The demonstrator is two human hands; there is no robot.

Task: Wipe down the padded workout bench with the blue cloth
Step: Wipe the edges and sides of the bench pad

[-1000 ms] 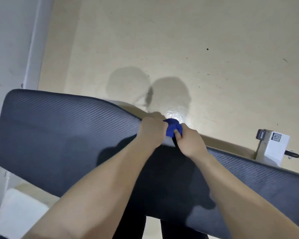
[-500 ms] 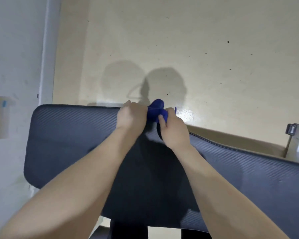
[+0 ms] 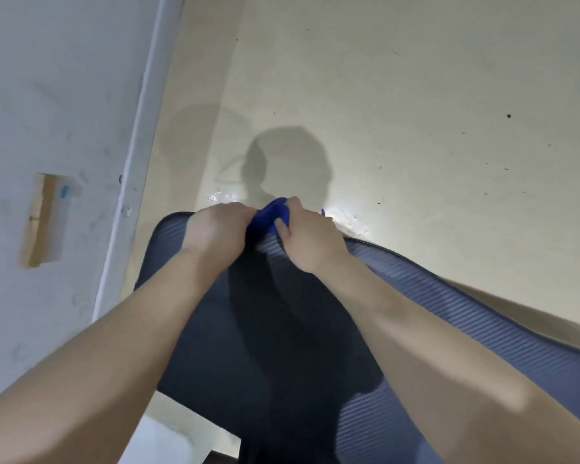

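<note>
Blue cloth [image 3: 269, 216], gripped by your left hand [image 3: 217, 233] and right hand [image 3: 307, 236], has reached the bench [image 3: 482, 329] pad's left end, so little remains there.

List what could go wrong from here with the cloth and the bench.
1. The blue cloth is bunched small between the left hand and right hand, so each pass probably wipes only a narrow strip.
2. Both hands work at the far edge of the padded bench; the cloth could slip off onto the floor.
</note>
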